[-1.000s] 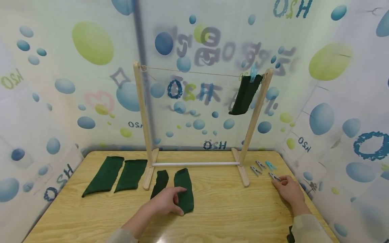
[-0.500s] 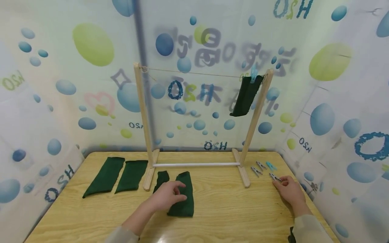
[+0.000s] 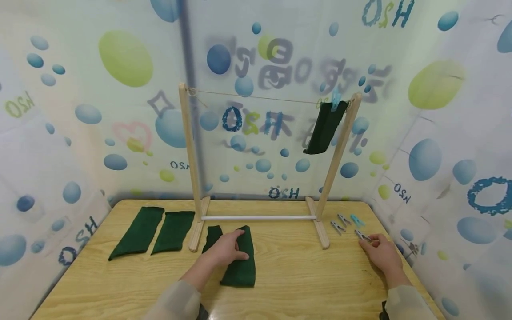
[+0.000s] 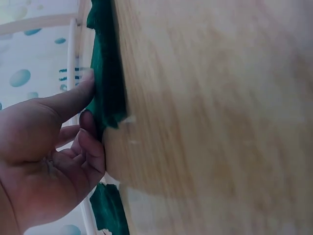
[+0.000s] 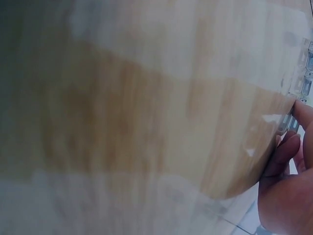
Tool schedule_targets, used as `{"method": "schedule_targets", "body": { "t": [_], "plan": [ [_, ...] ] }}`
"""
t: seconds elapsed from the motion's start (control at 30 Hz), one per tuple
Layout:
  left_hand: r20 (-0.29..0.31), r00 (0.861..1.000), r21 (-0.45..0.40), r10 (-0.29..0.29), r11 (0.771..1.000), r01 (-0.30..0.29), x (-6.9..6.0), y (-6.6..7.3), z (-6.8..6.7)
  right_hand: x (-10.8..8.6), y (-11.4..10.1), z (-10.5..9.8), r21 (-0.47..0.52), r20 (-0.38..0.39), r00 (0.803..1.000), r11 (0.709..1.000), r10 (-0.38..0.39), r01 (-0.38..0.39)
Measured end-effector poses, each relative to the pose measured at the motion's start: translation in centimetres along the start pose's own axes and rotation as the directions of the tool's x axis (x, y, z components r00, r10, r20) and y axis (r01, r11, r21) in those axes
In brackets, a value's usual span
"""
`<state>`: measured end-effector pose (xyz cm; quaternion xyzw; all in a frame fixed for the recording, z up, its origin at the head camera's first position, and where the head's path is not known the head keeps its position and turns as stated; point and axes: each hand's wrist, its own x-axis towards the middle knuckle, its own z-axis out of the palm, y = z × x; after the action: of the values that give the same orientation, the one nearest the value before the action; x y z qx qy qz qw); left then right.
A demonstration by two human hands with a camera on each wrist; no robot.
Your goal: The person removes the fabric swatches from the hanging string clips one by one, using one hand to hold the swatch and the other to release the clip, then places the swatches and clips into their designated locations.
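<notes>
My left hand [image 3: 224, 250] rests on a dark green cloth strip [image 3: 245, 273] lying at the middle of the table. In the left wrist view its thumb touches that green cloth [image 4: 107, 73], with the other fingers loosely bent beside the edge. A second, narrower green cloth [image 3: 212, 235] lies partly hidden behind the hand. At the right, my right hand [image 3: 382, 255] pinches the near end of a grey clothespin [image 3: 361, 234], which is still on the table. In the right wrist view only the thumb and some fingers [image 5: 288, 152] show at the edge, close to the clothespins.
A wooden rack [image 3: 188, 146] with a string line [image 3: 256, 96] stands at the back. From its right end hangs a green cloth [image 3: 325, 129] under a blue clothespin [image 3: 336, 100]. Several more clothespins [image 3: 343, 219] lie nearby. Two green cloths [image 3: 138, 233] lie at the left.
My left hand lifted off the middle cloth's near part, then shifted forward over its upper part. The cloth's near edge now lies straighter and wider. My right hand stays at the clothespin.
</notes>
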<state>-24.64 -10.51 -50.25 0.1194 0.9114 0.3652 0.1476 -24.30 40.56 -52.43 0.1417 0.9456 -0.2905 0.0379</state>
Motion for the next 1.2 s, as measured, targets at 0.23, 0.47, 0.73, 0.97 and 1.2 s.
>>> {"method": "schedule_targets", "body": {
  "t": [0.23,0.47,0.73,0.97,1.2],
  "plan": [
    [0.052,0.998,0.025,-0.04,0.999,0.039,0.28,0.36,-0.55,0.01,-0.14,-0.26,0.003,0.012,1.0,1.0,0.012,-0.012],
    [0.067,0.994,0.028,-0.086,0.996,0.084,0.49,0.69,-0.77,-0.05,-0.27,-0.28,0.011,0.003,1.0,1.0,0.006,-0.006],
    [0.066,0.994,0.036,-0.083,0.996,0.081,0.47,0.67,-0.91,-0.11,-0.31,-0.49,0.045,0.004,1.0,0.999,-0.003,0.002],
    [0.079,0.995,0.036,-0.064,0.998,0.061,0.57,0.34,-0.92,-0.12,-0.14,-0.42,0.057,-0.01,1.0,0.998,-0.019,0.02],
    [0.074,0.996,0.04,-0.056,0.998,0.053,0.59,0.45,-0.98,0.06,0.18,-0.26,0.034,-0.026,0.999,0.999,-0.028,0.028]
  ]
}}
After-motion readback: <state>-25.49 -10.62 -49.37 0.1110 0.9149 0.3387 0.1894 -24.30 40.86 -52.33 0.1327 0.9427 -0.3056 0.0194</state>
